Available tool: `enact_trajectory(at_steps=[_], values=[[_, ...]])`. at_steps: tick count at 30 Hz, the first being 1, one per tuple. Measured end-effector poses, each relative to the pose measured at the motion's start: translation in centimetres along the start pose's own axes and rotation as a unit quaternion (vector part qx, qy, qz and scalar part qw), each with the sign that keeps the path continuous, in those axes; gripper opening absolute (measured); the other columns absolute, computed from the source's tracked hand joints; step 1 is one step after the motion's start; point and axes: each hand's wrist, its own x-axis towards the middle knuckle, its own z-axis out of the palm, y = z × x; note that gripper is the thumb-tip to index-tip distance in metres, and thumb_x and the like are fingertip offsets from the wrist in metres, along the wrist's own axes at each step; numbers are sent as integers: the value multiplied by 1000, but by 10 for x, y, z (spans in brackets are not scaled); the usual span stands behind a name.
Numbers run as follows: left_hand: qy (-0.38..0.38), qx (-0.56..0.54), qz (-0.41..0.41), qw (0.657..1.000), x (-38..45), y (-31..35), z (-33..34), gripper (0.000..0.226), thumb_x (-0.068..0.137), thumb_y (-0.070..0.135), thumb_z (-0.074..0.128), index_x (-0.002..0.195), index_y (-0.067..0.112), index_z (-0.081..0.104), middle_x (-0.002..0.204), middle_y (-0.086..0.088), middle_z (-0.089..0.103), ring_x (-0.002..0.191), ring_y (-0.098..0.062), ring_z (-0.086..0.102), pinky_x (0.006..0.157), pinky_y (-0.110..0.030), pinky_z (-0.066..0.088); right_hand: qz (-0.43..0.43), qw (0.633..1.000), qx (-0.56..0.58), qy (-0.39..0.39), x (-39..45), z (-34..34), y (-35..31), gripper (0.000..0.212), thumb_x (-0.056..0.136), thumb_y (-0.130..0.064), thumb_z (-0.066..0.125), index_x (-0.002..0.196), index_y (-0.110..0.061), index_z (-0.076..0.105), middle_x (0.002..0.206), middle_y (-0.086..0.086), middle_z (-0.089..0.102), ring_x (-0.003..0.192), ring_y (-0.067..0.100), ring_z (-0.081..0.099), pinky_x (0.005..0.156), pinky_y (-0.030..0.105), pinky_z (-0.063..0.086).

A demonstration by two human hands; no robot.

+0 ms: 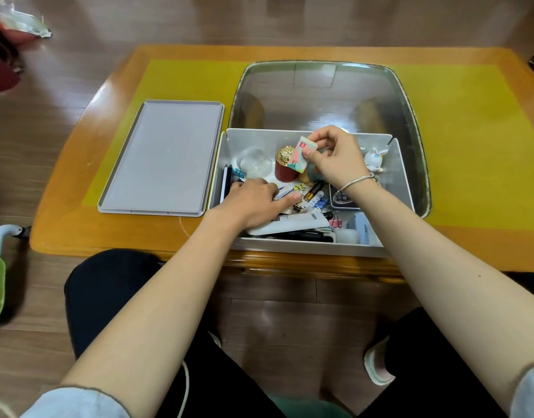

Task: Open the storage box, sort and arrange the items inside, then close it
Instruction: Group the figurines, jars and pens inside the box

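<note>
Pinching a small pastel eraser [302, 154] between thumb and fingertips, the right hand [335, 158] hovers above the far middle of the open storage box [305, 247], a silver bangle [357, 181] on its wrist. The left hand [253, 202] lies lower, reaching into the box's left half with fingers spread loosely over the clutter, touching small batteries [285, 191] and clips; whether it grips anything cannot be told. Just beyond the hands stand a red jar with a gold top [285, 168] and a clear dome [255, 161], with a rabbit figurine [375, 159] by the right wall. A white tube [290, 224] and black pens [302, 236] lie along the near wall. The grey lid [163, 158] rests flat on the table [78, 230], just left of the box.
</note>
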Motion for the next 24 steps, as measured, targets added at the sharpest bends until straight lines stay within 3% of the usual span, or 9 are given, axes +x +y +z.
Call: enact_trajectory(at_steps=[5,8,10,13,15,24], values=[[45,-26,53,997,-6,-4,-3,56,92,64,25,109,25,61,115,-1,59,113,-21,47,97,-46,31,-1,1000,0,3,1,-2,0,14,82,-8,67,87,-16,56,75,-2,60,51,-2,49,54,18,43],[194,-16,93,976,-7,-7,-9,36,94,49,43,109,22,61,113,-1,58,109,-21,46,91,-38,33,-3,1000,-1,-1,3,-3,-1,14,82,-7,67,88,-15,57,72,-7,58,50,-6,49,56,15,41],[282,-6,44,958,-2,-11,-16,30,90,37,57,114,19,57,117,-5,56,111,-26,44,89,-37,31,-6,1000,-2,-1,3,-3,-2,14,82,-7,67,87,-16,56,73,-7,58,55,-2,49,58,16,41],[257,46,-50,964,9,-21,-23,51,82,35,64,128,19,49,124,-10,54,116,-32,40,89,-39,29,-4,1000,4,-4,3,-1,-5,15,82,-8,67,85,-18,56,74,-5,59,58,3,50,59,18,44],[237,79,-67,966,13,-23,-23,58,79,34,66,132,18,47,126,-10,55,117,-33,39,88,-39,27,-2,1000,10,-7,6,0,-8,18,82,-7,67,82,-20,55,72,-5,57,57,5,47,59,20,44],[217,103,-123,963,20,-13,-30,45,81,34,65,117,11,53,122,-14,54,117,-32,38,89,-38,28,-12,999,-21,-24,17,7,-16,24,79,-7,69,76,-25,54,71,-5,59,62,9,52,66,23,50]])
